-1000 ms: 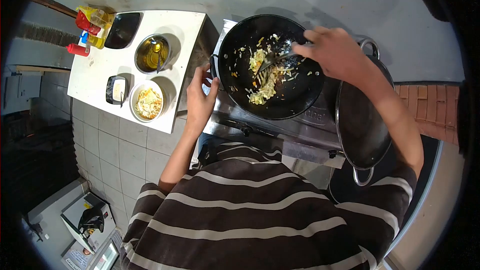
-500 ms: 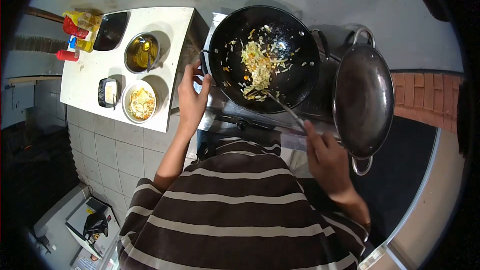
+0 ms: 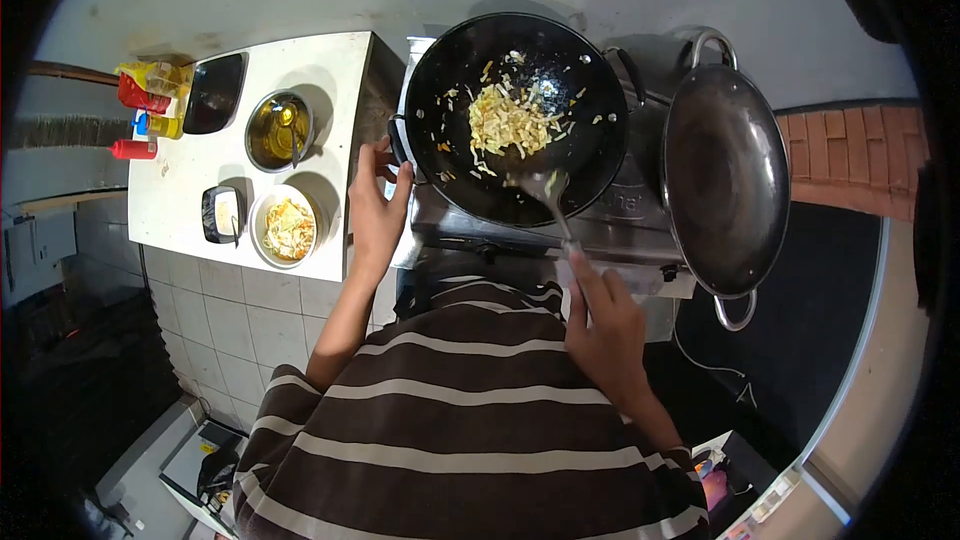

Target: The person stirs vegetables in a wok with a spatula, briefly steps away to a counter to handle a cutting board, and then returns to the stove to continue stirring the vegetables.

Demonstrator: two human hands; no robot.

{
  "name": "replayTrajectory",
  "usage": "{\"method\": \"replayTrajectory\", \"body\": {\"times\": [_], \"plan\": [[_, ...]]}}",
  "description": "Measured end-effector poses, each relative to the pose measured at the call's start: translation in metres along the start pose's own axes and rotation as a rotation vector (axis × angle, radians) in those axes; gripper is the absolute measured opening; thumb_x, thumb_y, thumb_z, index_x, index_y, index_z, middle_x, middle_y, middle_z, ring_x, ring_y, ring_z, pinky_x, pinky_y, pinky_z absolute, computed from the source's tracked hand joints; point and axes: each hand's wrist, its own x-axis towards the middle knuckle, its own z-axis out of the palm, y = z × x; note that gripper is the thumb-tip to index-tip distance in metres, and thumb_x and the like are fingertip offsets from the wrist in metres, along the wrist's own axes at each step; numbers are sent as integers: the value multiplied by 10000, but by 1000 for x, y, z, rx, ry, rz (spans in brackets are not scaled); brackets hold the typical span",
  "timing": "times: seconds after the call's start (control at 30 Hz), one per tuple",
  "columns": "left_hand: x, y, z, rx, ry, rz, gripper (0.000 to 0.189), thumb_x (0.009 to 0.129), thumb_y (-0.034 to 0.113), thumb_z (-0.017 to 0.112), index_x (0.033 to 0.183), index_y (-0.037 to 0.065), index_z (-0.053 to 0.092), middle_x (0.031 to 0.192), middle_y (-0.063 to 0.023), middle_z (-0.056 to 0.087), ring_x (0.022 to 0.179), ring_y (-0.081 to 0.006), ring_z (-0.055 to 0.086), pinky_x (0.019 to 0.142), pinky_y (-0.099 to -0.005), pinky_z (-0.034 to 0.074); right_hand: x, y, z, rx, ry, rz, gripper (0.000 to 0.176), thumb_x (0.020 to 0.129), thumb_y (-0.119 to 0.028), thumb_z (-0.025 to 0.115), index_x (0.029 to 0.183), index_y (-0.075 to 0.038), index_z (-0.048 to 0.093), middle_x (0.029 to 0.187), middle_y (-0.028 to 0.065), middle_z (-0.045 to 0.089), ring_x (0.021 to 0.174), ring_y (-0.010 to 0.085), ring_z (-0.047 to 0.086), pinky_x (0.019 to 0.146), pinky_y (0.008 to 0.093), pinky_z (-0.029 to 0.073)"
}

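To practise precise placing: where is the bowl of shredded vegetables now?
Head view: the bowl of shredded vegetables sits at the near edge of the white counter, between the black dish on its left and the left hand.

**Crowded stove, one bare strip of table**

The wok (image 3: 515, 120) and the second pan (image 3: 725, 180) sit almost rim to rim, with no way through between them. The left hand (image 3: 378, 205) at the wok's handle fills the gap to the table (image 3: 335, 65). Two bowls (image 3: 278, 128), a small dish (image 3: 222, 212), a black tray (image 3: 212, 92) and bottles (image 3: 145, 110) crowd the table's left and middle, and only the strip nearest the wok lies bare. The spatula (image 3: 550, 195) in the right hand (image 3: 605, 325) crosses the wok's near rim.
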Motion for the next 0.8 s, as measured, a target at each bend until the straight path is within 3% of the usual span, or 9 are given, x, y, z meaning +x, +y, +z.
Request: {"method": "replayTrajectory", "body": {"times": [0.17, 0.33, 0.4, 0.5, 0.57, 0.67, 0.73, 0.8], "plan": [[-2, 6, 0, -10, 13, -28, 367, 933, 83, 689, 1259, -30, 568, 918, -135, 675, 760, -207, 612, 711, -357, 493, 20, 12, 65, 89, 74, -74, 451, 949, -104, 632, 1395, -68, 582, 840, 145, 576, 627, 349, 630, 546, 431, 518], [0, 3, -1, 45, 6, 17, 366, 932, 78, 686, 1255, -43, 566, 934, -148, 675, 758, -211, 618, 726, -358, 506, 40, -2, 33, 56, 101, -89, 472, 935, -92, 646, 1395, -21, 567, 835, 149, 582, 637, 353, 632, 548, 432, 522], [0, 5, 0, 9, 18, 32, 369, 930, 74, 688, 1257, -45, 567, 922, -145, 670, 755, -212, 616, 725, -359, 506, 19, -18, 16, 40, 2, 2, 376, 947, -49, 610, 1321, -27, 594, 927, 192, 631, 751, 402, 649, 633, 471, 520], [-3, 2, 1, 28, 33, 19, 366, 932, 72, 686, 1258, -44, 568, 921, -139, 673, 749, -212, 612, 723, -358, 507, 18, -15, 43, 105, -33, -27, 380, 956, -59, 597, 1330, -1, 558, 974, 235, 653, 772, 439, 662, 631, 504, 523], [-3, 7, -3, 43, 6, -12, 370, 935, 69, 686, 1267, -42, 566, 929, -139, 681, 787, -201, 627, 760, -348, 510, 39, -17, 61, 83, -144, 69, 328, 980, -85, 566, 1291, 11, 524, 981, 275, 665, 792, 470, 669, 667, 528, 530], [2, 13, -3, 52, -11, -19, 373, 937, 65, 689, 1273, -37, 565, 923, -135, 688, 814, -186, 639, 789, -338, 515, 61, -24, 50, 144, -47, 55, 274, 990, -86, 546, 1249, 2, 527, 948, 283, 669, 795, 481, 666, 677, 543, 531], [-1, 13, -3, 55, -2, -18, 368, 934, 64, 692, 1267, -31, 569, 895, -126, 685, 791, -180, 634, 773, -338, 517, 47, -34, 36, 170, -18, 22, 291, 989, -87, 548, 1262, 13, 524, 934, 287, 676, 790, 486, 668, 662, 543, 536], [-1, 12, -1, 56, 4, -25, 367, 935, 65, 692, 1267, -31, 569, 897, -130, 690, 791, -178, 637, 765, -336, 517, 30, -40, 29, 161, 14, -72, 429, 983, -140, 564, 1372, 22, 482, 823, 226, 628, 612, 417, 673, 518, 505, 548]]}}
